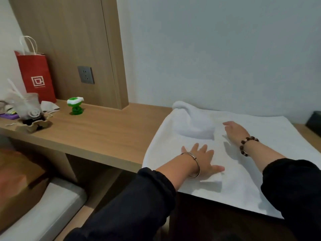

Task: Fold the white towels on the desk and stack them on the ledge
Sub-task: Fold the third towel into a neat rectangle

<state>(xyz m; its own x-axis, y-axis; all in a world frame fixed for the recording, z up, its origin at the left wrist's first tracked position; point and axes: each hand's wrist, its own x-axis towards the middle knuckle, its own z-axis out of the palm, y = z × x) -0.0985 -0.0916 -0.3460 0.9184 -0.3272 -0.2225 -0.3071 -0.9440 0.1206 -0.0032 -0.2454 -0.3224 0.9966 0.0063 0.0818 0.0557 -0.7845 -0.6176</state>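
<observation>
Head view. The near edge of the towel [243,185] hangs past the front of the desk [107,136], and its near right corner is covered by the right sleeve [295,188]. A dark object [314,121] at the far right is cut off by the frame and cannot be identified. Whether the bunched lump [192,122] at the towel's far left is a turned-up corner or a second towel cannot be told. The towel lies spread flat on the right part of the desk. The left hand [203,160] rests palm down on the towel's near left area, fingers straight and spread, gripping nothing, with a bangle [195,165] on the wrist. The right hand [234,130] is farther off, just right of the lump, fingers loosely extended and holding nothing, with a bead bracelet [246,145] on the wrist. Whether its palm touches the cloth is unclear. At the far left of the desk, well apart from the towel, stand a red bag [36,75] against the wood panel [69,40], a blurred cup [29,106] with a straw, and a small green object [75,106]. A socket [86,74] is set in the panel. The desk is pale wood and the wall [217,49] is plain and light. At the near left, a brown box [17,180] and a pale pad [43,214] are both cut off.
</observation>
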